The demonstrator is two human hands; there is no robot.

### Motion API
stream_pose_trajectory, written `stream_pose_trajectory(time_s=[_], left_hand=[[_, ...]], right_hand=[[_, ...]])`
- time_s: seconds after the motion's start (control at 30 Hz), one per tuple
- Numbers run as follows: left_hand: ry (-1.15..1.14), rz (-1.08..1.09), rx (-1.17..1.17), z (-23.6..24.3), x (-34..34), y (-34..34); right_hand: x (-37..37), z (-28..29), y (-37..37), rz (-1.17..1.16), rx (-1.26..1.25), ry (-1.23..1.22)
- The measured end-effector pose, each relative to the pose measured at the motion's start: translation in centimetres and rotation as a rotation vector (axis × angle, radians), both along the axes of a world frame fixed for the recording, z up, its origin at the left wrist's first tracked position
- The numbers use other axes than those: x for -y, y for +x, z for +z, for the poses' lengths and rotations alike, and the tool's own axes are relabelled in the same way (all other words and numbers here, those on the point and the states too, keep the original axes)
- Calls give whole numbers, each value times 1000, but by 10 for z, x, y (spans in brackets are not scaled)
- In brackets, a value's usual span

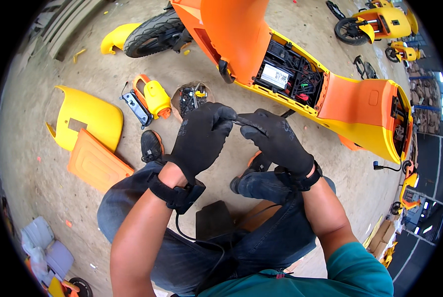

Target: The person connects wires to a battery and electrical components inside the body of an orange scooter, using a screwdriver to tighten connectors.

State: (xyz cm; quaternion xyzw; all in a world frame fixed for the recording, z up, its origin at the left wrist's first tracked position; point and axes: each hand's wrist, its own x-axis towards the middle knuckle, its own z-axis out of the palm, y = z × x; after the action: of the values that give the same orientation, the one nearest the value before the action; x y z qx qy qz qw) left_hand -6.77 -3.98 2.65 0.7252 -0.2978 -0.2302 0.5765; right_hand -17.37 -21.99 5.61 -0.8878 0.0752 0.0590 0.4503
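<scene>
My left hand, in a black glove, is closed in a pinch above the floor. Facing it, my gloved right hand is pinched too. A thin dark piece spans the short gap between my fingertips, held at both ends; its kind is too small and dark to tell. Just beyond my left hand sits a round container of small dark hardware. Farther off to the right, an orange and yellow scooter body has its middle compartment uncovered, showing black wiring and a silver box.
Yellow and orange panels lie on the floor at left. Near the container are a yellow-orange part and a black lamp-like unit. A tyre stands beyond. More scooters are at far right.
</scene>
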Motion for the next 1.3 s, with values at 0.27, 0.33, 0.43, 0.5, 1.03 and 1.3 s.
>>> stream_pose_trajectory(time_s=[0.27, 0.33, 0.43, 0.5, 1.03, 1.3], left_hand=[[122, -104, -130, 1, -4, 5], [94, -99, -153, 1, -4, 6], [65, -111, -116, -3, -8, 10], [107, -140, -250, 9, -9, 15], [-474, -20, -963, 12, -1, 7], [-487, -84, -978, 15, -6, 11]], right_hand=[[-1, 2, -4, -115, -158, 118], [-1, 3, -4, -120, -188, 161], [-4, 9, -1, -146, -224, 225], [-6, 11, 0, -181, -234, 275], [-15, 1, 3, -405, -216, 746], [-16, -8, 2, -356, -238, 1009]])
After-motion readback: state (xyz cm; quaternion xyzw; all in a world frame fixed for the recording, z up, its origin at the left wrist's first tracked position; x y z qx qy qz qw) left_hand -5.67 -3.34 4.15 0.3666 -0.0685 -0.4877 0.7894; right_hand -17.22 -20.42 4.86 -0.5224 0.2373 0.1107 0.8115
